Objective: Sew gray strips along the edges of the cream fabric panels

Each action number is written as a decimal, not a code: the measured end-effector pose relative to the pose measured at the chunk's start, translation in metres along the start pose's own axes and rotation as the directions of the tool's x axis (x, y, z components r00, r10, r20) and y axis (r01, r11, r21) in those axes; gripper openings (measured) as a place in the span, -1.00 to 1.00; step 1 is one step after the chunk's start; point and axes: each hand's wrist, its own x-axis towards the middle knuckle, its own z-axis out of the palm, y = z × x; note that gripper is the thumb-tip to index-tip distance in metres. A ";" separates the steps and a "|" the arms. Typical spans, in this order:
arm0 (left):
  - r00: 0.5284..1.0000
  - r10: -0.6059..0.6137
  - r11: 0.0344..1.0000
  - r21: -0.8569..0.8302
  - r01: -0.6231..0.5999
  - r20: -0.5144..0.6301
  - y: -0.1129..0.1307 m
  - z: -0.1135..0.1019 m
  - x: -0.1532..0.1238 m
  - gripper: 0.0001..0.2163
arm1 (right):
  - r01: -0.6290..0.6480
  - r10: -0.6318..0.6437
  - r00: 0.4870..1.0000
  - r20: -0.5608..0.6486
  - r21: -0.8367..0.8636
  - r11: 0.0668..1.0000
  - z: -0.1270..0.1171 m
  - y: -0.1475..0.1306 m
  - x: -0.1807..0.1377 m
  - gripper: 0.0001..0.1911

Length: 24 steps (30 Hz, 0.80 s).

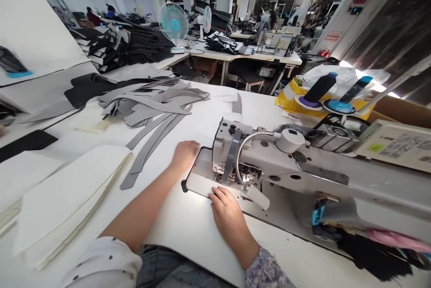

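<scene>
My left hand (184, 155) rests loosely at the left edge of the sewing machine's metal bed plate (198, 176), holding nothing I can make out. Long curved grey strips (151, 144) lie just left of it on the white table (182, 216). My right hand (229, 218) lies flat on the front of the plate, beside a white plastic piece (256, 196). Above it stands the industrial sewing machine head (232, 137), with a flexible gooseneck lamp (243, 153) curving down to the needle area. A grey band (231, 155) crosses the machine's front.
A pile of grey cut pieces (144, 104) lies beyond the strips, and a white stack (67, 198) sits at the left. Thread cones (319, 90) stand at the right. Dark fabric (370, 252) hangs at the lower right. A fan (173, 22) and co-workers (94, 16) are farther back.
</scene>
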 end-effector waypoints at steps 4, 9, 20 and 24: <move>0.889 -0.452 0.873 0.242 0.424 0.070 -0.097 -0.029 -0.022 -0.66 | 0.009 -0.008 1.000 -0.021 0.019 1.000 -0.001 -0.001 0.002 -0.69; 0.859 -0.495 0.852 0.266 0.450 0.132 -0.134 -0.048 -0.041 -0.58 | 0.028 -0.029 0.999 -0.026 -0.032 0.999 0.000 0.000 0.001 -0.72; 0.736 0.393 0.918 -0.196 -0.344 0.550 0.017 -0.070 -0.178 -0.42 | 0.247 -0.236 0.966 0.107 -0.101 0.964 -0.001 -0.031 0.000 -0.63; 0.637 0.595 0.784 -0.529 -0.325 0.490 0.032 -0.074 -0.180 -0.70 | 0.188 -0.180 0.971 0.157 -0.042 0.981 -0.010 -0.030 -0.008 -0.75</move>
